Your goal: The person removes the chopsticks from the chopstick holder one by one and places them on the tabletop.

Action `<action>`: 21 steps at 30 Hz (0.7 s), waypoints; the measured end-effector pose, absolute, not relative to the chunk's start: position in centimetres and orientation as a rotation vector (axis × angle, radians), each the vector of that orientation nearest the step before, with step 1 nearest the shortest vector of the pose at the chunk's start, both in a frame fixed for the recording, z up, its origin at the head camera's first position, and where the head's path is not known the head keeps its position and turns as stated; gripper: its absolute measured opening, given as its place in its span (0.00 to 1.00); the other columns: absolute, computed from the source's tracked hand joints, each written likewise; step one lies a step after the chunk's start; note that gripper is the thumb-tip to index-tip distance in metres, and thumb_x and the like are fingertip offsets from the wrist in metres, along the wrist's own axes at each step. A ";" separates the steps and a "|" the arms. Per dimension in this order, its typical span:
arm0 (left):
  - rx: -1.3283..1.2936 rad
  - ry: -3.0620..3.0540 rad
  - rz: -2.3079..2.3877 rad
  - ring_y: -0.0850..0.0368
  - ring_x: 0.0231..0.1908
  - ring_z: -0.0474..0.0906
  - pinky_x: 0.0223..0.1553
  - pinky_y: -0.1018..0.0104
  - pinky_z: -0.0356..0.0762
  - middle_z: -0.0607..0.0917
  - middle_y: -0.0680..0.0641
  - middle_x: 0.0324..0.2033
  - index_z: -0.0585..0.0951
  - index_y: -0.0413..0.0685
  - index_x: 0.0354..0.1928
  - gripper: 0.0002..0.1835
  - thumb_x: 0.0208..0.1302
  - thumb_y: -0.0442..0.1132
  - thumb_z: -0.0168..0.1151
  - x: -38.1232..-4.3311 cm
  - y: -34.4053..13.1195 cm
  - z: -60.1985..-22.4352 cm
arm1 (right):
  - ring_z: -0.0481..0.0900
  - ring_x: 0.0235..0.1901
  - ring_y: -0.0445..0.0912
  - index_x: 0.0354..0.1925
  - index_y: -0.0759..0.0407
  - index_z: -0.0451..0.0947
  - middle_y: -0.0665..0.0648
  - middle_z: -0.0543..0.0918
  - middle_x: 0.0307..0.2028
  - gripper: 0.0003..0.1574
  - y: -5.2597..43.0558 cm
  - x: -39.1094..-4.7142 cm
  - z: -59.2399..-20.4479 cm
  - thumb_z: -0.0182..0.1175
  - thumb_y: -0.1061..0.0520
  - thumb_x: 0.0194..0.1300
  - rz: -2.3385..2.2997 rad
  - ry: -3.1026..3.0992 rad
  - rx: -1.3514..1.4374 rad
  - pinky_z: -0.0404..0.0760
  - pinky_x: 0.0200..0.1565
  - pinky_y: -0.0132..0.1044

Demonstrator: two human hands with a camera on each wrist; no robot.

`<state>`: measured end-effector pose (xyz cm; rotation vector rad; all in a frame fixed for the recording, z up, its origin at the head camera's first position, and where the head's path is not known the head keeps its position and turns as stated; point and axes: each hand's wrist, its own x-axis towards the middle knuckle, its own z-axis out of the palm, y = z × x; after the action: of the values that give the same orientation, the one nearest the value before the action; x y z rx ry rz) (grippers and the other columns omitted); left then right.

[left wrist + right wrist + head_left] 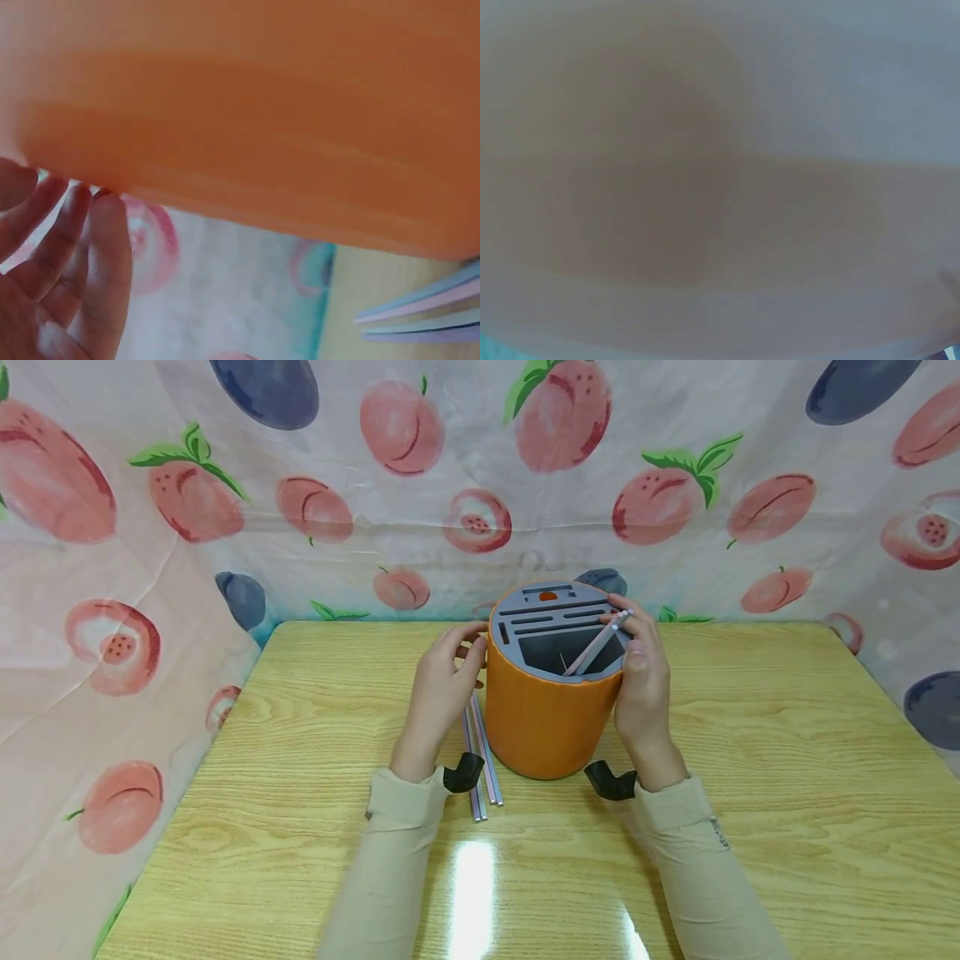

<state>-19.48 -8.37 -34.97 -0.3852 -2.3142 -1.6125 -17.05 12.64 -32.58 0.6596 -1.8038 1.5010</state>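
An orange cylindrical utensil holder [551,727] stands on the table between both hands. Its grey slotted top [558,625] has a large front compartment, where a pair of pale chopsticks [596,647] leans toward the right rim. My left hand [442,681] touches the holder's left side near the top with loosely bent fingers; in the left wrist view its fingertips meet the orange wall [247,150]. On the right, my right hand [647,685] grips the holder at the rim, fingers bent over the edge beside the chopstick ends. The right wrist view is blurred by the holder's close wall.
More pale pink and bluish chopsticks [483,760] lie on the wooden table [322,735], just left of the holder, partly under the left wrist. A peach-patterned cloth [405,527] hangs behind the table and along its sides. Dark wrist cameras [462,772] sit at both cuffs.
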 end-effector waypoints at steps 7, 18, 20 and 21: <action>-0.478 -2.151 -1.496 0.60 0.36 0.75 0.23 0.68 0.77 0.74 0.52 0.38 0.76 0.50 0.49 0.14 0.66 0.45 0.49 -18.3 -7.8 -33.3 | 0.60 0.59 0.55 0.45 0.77 0.68 0.70 0.65 0.56 0.48 12.8 -17.2 -32.7 0.37 0.31 0.63 1.491 -1.819 0.654 0.58 0.59 0.40; -0.557 -2.178 -1.065 0.55 0.46 0.65 0.42 0.67 0.69 0.70 0.48 0.48 0.78 0.47 0.46 0.15 0.61 0.47 0.55 -16.3 -5.7 -31.6 | 0.61 0.59 0.51 0.47 0.67 0.72 0.57 0.67 0.58 0.44 13.9 -19.0 -35.0 0.36 0.30 0.62 1.457 -1.819 0.645 0.59 0.59 0.41; -0.590 -2.182 -0.997 0.54 0.46 0.64 0.44 0.65 0.66 0.71 0.48 0.49 0.77 0.48 0.47 0.17 0.61 0.49 0.56 -15.9 -5.2 -31.4 | 0.61 0.59 0.50 0.47 0.66 0.72 0.56 0.67 0.58 0.44 14.0 -19.0 -35.1 0.37 0.29 0.62 1.461 -1.823 0.641 0.59 0.59 0.41; -0.609 -2.186 -0.967 0.53 0.46 0.64 0.44 0.64 0.65 0.71 0.48 0.49 0.77 0.48 0.48 0.18 0.60 0.49 0.56 -15.7 -4.9 -31.3 | 0.61 0.59 0.50 0.47 0.65 0.72 0.56 0.67 0.58 0.43 14.0 -19.0 -35.1 0.37 0.29 0.62 1.464 -1.825 0.639 0.59 0.59 0.41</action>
<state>-15.75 -4.95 -31.30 -0.6086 -2.1859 -0.9669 -19.03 13.97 -35.09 0.6393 -1.8251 1.4639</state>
